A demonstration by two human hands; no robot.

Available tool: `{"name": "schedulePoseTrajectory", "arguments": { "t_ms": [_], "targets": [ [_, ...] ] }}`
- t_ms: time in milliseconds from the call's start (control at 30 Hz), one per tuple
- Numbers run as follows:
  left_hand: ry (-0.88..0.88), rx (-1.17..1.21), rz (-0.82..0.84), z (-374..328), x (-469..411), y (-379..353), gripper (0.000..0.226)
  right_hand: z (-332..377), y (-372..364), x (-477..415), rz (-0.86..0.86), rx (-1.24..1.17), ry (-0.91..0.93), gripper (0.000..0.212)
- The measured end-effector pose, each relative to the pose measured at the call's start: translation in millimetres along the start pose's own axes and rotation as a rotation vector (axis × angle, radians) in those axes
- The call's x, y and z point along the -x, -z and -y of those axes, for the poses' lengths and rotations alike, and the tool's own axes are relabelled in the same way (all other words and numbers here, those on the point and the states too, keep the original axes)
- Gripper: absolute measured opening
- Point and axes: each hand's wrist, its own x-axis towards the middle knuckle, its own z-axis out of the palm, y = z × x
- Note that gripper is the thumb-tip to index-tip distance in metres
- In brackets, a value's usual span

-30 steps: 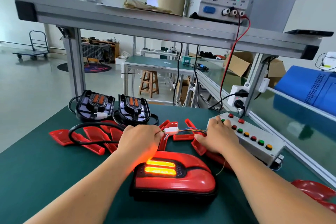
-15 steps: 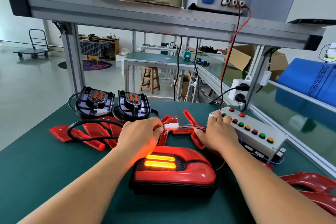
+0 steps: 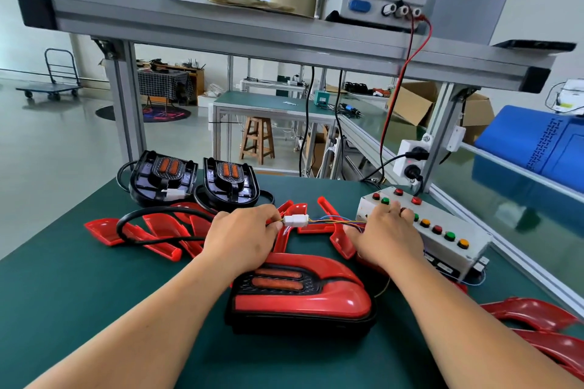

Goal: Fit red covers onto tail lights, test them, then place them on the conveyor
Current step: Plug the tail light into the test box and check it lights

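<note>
**A:** Why is the left hand [image 3: 243, 238] up by that plug?

**B:** Its fingertips pinch the white connector [image 3: 296, 220], which probably keeps the joint seated during the test. The right hand [image 3: 387, 238] lies flat on the button box [image 3: 455, 257], grasping nothing. Its straight fingers reach over the buttons at the near end, so I'd say it is working the switches.

**A:** And the tail light [image 3: 297, 327] itself?

**B:** It sits on the green worktop [image 3: 79, 294] just in front of both wrists, so the lamp faces the person. The red cover [image 3: 316, 305] is already on it, and the two lamp bars look dark right now.

**A:** What about the spare parts?

**B:** Two bare tail lights [image 3: 164, 178] wait at the back edge. Loose red covers [image 3: 151, 230] are fanned out between them and the hands, within easy reach.

**A:** What are they made of?

**B:** The cover is glossy moulded plastic, rounded and tapering to one side, and it catches highlights. The base is black with a finely patterned bezel around the oblong amber lenses. The black cable [image 3: 126, 224] is a thick, smooth loop, while the box's leads are thin coloured wires. The box is a pale rectangle with domed red, green and yellow buttons.
</note>
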Motion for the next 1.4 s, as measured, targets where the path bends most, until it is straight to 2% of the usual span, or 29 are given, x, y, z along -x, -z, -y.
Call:
{"name": "schedulePoseTrajectory", "arguments": {
  "t_ms": [267,1067,1233,1400],
  "targets": [
    [-0.019,-0.010,-0.019,1,0,-3,0.021,0,-3,-2,0.001,0.182,0.059,0.084],
    [-0.021,-0.011,-0.034,1,-1,-4,0.020,1,-5,1,0.010,0.152,0.036,0.086],
    [-0.022,-0.020,-0.030,1,0,-3,0.018,-2,-2,6,0.063,0.060,0.014,0.095],
    [-0.023,-0.028,-0.018,1,0,-2,0.018,-10,6,25,0.031,0.072,0.004,0.105]
  ]
}}
